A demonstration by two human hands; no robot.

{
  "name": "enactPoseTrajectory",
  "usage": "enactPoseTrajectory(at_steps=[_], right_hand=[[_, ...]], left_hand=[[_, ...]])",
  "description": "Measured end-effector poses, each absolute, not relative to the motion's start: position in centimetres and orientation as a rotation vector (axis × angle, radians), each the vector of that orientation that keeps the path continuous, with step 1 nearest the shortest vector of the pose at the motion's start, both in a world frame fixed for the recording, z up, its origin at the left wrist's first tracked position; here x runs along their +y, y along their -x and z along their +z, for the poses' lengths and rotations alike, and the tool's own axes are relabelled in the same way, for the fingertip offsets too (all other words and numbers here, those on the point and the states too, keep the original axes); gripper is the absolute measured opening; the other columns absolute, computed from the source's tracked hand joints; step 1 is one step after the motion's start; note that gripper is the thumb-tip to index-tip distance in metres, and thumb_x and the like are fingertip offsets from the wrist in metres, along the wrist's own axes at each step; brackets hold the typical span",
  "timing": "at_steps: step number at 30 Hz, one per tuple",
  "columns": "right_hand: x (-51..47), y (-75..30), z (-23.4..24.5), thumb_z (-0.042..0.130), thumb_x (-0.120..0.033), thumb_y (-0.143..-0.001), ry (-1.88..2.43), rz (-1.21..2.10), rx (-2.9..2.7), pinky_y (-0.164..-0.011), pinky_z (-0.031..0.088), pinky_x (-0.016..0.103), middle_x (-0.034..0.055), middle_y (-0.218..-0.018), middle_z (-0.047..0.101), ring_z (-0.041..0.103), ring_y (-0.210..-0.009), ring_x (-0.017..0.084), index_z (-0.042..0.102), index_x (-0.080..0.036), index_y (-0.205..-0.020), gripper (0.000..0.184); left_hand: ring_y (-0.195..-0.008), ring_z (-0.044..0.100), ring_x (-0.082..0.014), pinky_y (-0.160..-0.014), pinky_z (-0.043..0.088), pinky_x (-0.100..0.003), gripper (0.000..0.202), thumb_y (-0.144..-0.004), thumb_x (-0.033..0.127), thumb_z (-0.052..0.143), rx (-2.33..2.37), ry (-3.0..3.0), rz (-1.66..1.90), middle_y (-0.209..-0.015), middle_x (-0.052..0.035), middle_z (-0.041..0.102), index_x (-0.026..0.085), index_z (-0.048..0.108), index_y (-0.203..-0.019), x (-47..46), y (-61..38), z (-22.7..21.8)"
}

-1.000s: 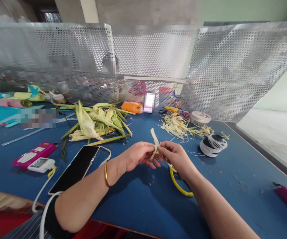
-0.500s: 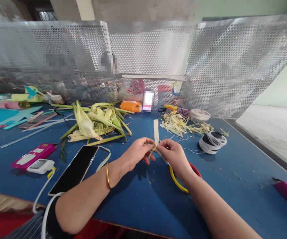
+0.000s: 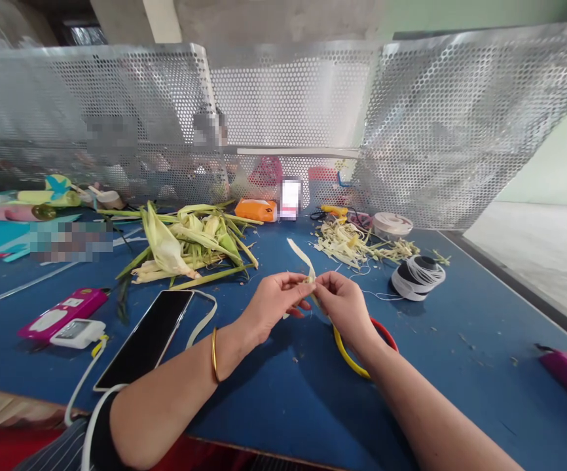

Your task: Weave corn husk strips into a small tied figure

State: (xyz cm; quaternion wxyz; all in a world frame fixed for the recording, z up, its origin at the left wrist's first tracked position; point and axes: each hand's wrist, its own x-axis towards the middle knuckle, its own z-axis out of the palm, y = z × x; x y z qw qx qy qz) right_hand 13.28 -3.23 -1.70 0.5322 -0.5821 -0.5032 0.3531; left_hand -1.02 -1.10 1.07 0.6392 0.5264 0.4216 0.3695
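Observation:
Between my two hands is a pale corn husk strip, its free end curving up and to the left above my fingertips. My left hand, with a gold bangle at the wrist, pinches the strip between thumb and forefinger. Touching it from the other side, my right hand has its thumb and fingertips closed on the same husk work. The part inside the fingers is mostly hidden. Under my right forearm lies a yellow and red ring, partly covered by the arm.
A pile of corn husks lies back left; shredded husk scraps lie back right, beside a spool of white thread. A dark-screened phone and a magenta device sit left. A perforated metal screen stands behind.
The husk strip's free end stood straight up before; now it bends over to the left. My left thumb has moved up over the strip, and both hands have drawn closer together.

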Motion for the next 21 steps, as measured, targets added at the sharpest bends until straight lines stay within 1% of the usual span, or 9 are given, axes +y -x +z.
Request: enactPoseTrajectory(at_steps=[2,3,9,12,14,17,18,21], right_hand=[[-3.3,-13.2,-1.6,0.064,-0.040,-0.074,1.383,0.856,-1.185,-0.043,0.028,0.023,-0.0060,-0.047,0.046,0.038,-0.044,0.010,0.056,-0.020,-0.065,0.023],[-3.3,-13.2,-1.6,0.064,-0.040,-0.074,1.384,0.860,-1.175,-0.043,0.028,0.023,-0.0061,-0.047,0.046,0.038,-0.044,0.010,0.055,-0.020,-0.063,0.024],[-3.4,-13.0,-1.6,0.068,-0.043,-0.073,1.422,0.838,-1.139,-0.041,0.028,0.023,-0.0061,-0.044,0.045,0.036,-0.042,0.009,0.051,-0.021,-0.059,0.031],[-3.4,-13.2,-1.2,0.068,-0.049,-0.073,1.368,0.930,-1.127,-0.041,0.030,0.023,-0.0053,-0.048,0.050,0.041,-0.041,0.010,0.054,-0.020,-0.068,0.033],[-3.4,-13.7,-0.5,0.070,-0.049,-0.071,1.305,1.004,-1.151,-0.042,0.034,0.023,-0.0051,-0.053,0.056,0.045,-0.041,0.010,0.057,-0.019,-0.083,0.035],[-3.8,-15.0,1.2,0.075,-0.043,-0.069,1.223,1.056,-1.267,-0.046,0.039,0.024,-0.0050,-0.060,0.062,0.049,-0.045,0.011,0.060,-0.019,-0.107,0.048],[-4.1,-15.4,1.8,0.075,-0.040,-0.069,1.185,1.093,-1.317,-0.049,0.042,0.025,-0.0036,-0.062,0.064,0.051,-0.047,0.011,0.063,-0.019,-0.108,0.047],[-4.8,-16.3,3.0,0.073,-0.038,-0.072,1.077,1.350,-1.361,-0.059,0.049,0.028,0.0050,-0.079,0.072,0.061,-0.060,0.014,0.073,-0.017,-0.094,0.030]], left_hand=[[-0.062,0.064,-0.0129,-0.052,0.050,-0.021,0.030,-0.072,0.028,0.079,0.977,-1.211,0.859,-0.069,-0.0022,0.066,0.011,0.068,-0.095,-1.1,1.0,1.0],[-0.061,0.064,-0.0129,-0.053,0.050,-0.022,0.031,-0.071,0.027,0.080,0.985,-1.210,0.870,-0.069,-0.0024,0.067,0.011,0.068,-0.094,-1.1,1.0,1.0],[-0.061,0.064,-0.0135,-0.056,0.050,-0.023,0.028,-0.070,0.025,0.080,0.981,-1.205,0.859,-0.069,-0.0035,0.069,0.012,0.071,-0.092,-1.3,0.7,0.9],[-0.059,0.063,-0.0121,-0.055,0.050,-0.022,0.023,-0.072,0.024,0.078,1.000,-1.175,0.893,-0.067,-0.0028,0.068,0.012,0.072,-0.091,-1.3,0.7,1.0],[-0.058,0.062,-0.0113,-0.055,0.050,-0.022,0.022,-0.072,0.024,0.078,1.007,-1.125,0.934,-0.067,-0.0024,0.067,0.012,0.072,-0.089,-1.1,0.9,1.1],[-0.056,0.061,-0.0104,-0.055,0.051,-0.022,0.024,-0.070,0.025,0.079,0.997,-1.041,0.968,-0.067,-0.0021,0.066,0.011,0.072,-0.088,-0.6,1.2,1.2],[-0.056,0.060,-0.0102,-0.055,0.051,-0.023,0.024,-0.069,0.024,0.079,0.990,-1.017,0.975,-0.067,-0.0021,0.066,0.011,0.072,-0.088,-0.4,1.3,1.2],[-0.056,0.060,-0.0098,-0.056,0.052,-0.023,0.023,-0.069,0.023,0.078,0.961,-0.967,0.984,-0.068,-0.0026,0.066,0.010,0.071,-0.087,-0.1,1.6,1.2]])
